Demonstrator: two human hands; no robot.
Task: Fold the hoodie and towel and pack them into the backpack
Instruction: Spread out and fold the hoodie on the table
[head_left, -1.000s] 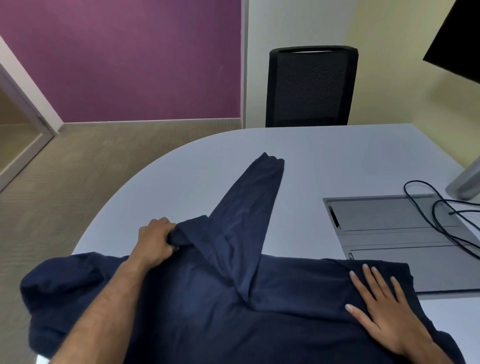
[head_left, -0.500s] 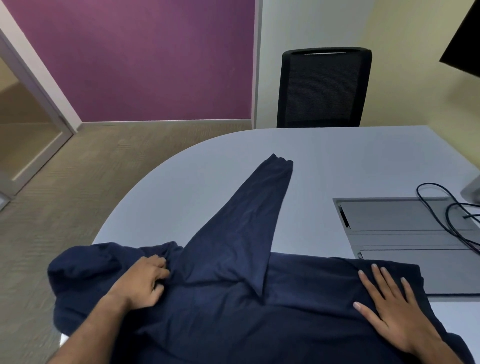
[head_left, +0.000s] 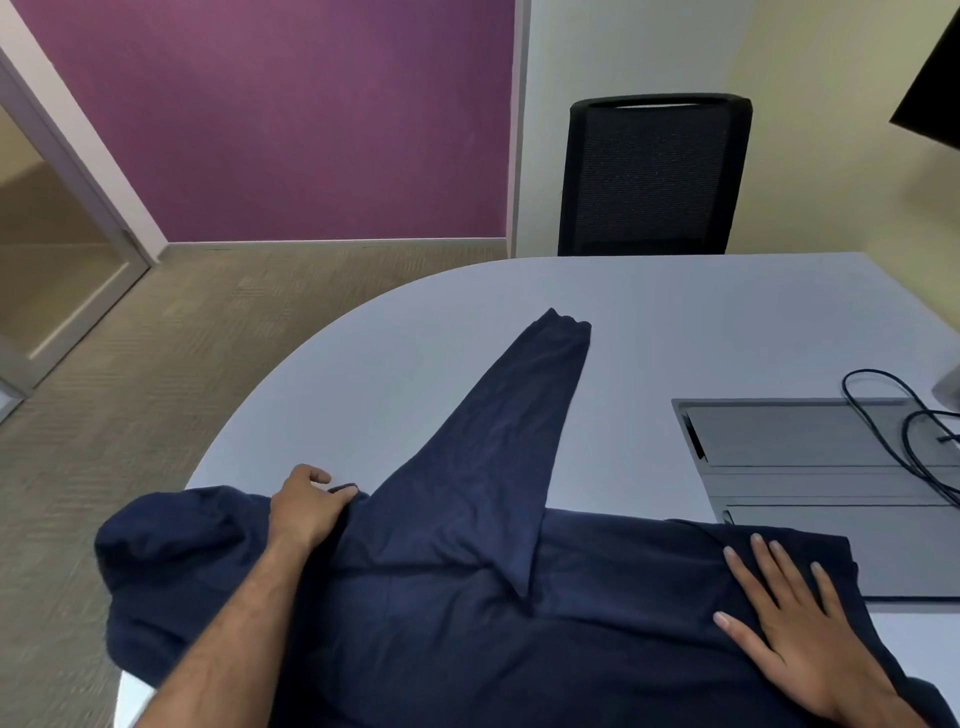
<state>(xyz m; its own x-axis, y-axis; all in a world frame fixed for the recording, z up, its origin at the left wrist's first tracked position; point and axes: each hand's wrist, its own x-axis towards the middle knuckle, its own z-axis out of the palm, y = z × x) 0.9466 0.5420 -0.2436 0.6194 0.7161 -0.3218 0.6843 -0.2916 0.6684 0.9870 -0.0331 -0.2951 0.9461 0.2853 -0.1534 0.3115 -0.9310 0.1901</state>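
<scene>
Since the earlier frame the left hand (head_left: 306, 512) slid farther, to the hoodie (head_left: 457, 597) edge, pinching fabric there. Hoodie lay across near tabletop (head_left: 649, 322), sleeve (head_left: 511, 426) pointing far. Right hand (head_left: 795, 629) pressed flat, fingers straight. Best keep right pinned while folding sleeve.

Black mesh chair (head_left: 654, 176) behind table (head_left: 675, 306); black cables (head_left: 893, 431) on grey panel (head_left: 810, 467).

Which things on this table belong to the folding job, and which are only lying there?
For the job:
hoodie
left hand, gripping its edge
right hand, flat on it

Just lying about:
cables
grey panel in the table
chair

Towel and backpack: not in view.
</scene>
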